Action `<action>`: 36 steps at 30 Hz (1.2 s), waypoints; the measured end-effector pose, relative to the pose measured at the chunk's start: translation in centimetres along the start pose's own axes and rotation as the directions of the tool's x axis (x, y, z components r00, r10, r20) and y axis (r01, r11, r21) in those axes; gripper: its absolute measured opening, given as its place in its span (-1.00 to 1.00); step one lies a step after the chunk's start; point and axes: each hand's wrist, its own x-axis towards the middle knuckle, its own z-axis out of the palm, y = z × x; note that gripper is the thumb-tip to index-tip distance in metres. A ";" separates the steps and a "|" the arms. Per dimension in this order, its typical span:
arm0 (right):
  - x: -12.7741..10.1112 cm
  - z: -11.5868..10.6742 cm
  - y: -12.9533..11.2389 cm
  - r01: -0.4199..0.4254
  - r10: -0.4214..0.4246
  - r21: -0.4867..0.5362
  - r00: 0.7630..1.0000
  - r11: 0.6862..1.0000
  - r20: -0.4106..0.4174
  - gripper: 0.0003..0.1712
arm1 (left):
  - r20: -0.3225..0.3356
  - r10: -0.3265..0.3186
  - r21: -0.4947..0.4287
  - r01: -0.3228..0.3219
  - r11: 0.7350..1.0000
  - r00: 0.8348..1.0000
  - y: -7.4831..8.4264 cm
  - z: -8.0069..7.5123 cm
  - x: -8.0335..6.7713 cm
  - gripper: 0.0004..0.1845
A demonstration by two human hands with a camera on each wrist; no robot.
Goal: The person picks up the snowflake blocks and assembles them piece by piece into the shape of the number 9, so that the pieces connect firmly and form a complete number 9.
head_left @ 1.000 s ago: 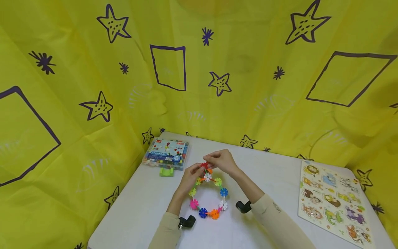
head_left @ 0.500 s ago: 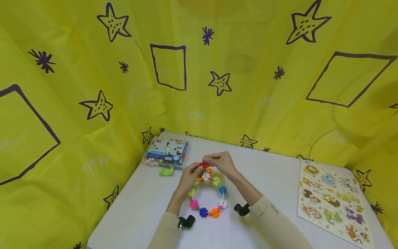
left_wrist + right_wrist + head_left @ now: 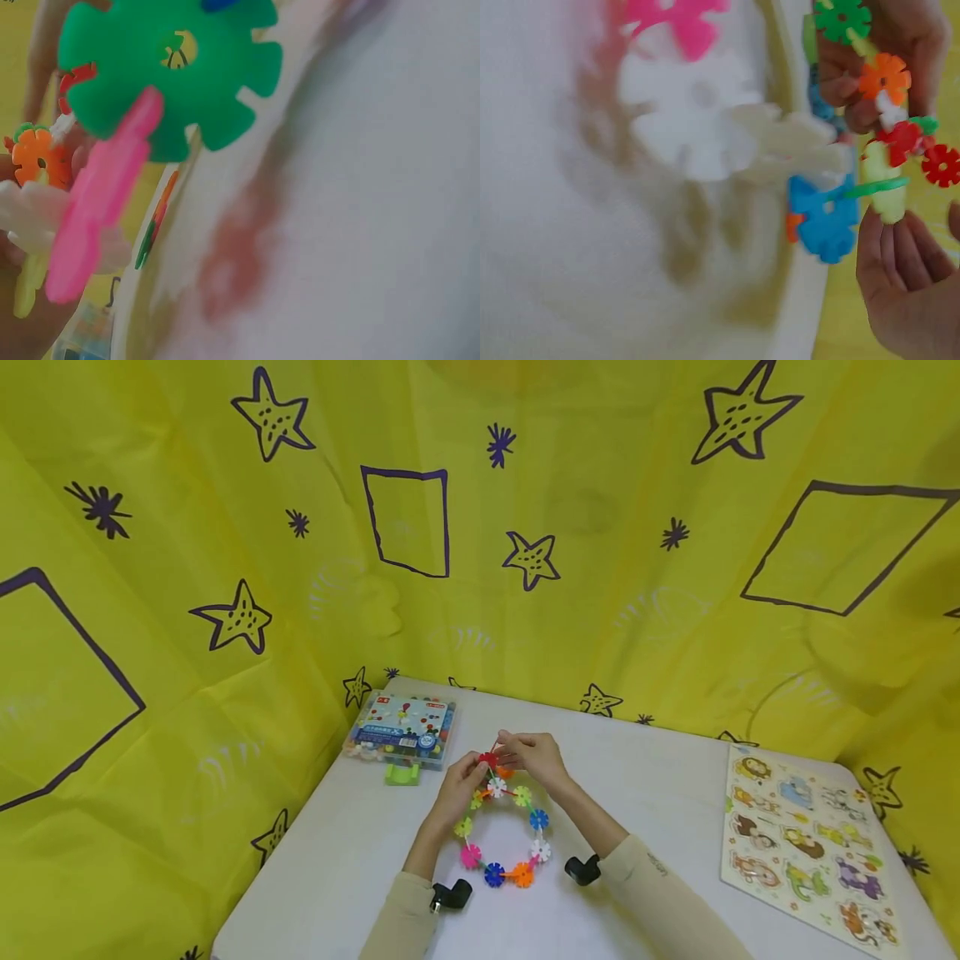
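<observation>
Snowflake-piece ring (image 3: 501,827) lying on white tabletop (image 3: 337,860), top end lifted between both hands. Left hand (image 3: 461,785) and right hand (image 3: 534,756) pinching red piece (image 3: 489,759) there. Plastic box (image 3: 401,731) far left, animal puzzle (image 3: 806,843) far right.

You face a yellow cloth backdrop (image 3: 480,568) printed with purple stars, squares and bursts; it hangs creased behind and round the white table (image 3: 660,793), closing in both sides; the light on it is even and soft, with faint shadows in the folds; on the table's far left corner you see a clear plastic box (image 3: 401,731); along its right edge lies an animal puzzle board (image 3: 806,843), flat.
</observation>
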 end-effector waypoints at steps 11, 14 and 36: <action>0.9 0.4 2.6 -0.038 0.025 -0.529 0.999 0.848 -0.031 -0.78 | -0.024 -0.068 -0.053 0.066 0.996 0.997 0.5 -0.2 -0.1 -0.69; 0.8 0.4 2.7 -0.031 0.022 -0.535 0.999 0.844 -0.023 -0.81 | -0.024 -0.066 -0.073 0.064 0.995 0.998 0.5 -0.1 0.1 -0.63; -0.2 -1.6 -1.9 0.089 -0.088 0.085 0.996 0.992 -0.006 -0.79 | -0.030 -0.055 -0.091 0.052 0.994 0.998 0.3 0.2 0.3 -0.51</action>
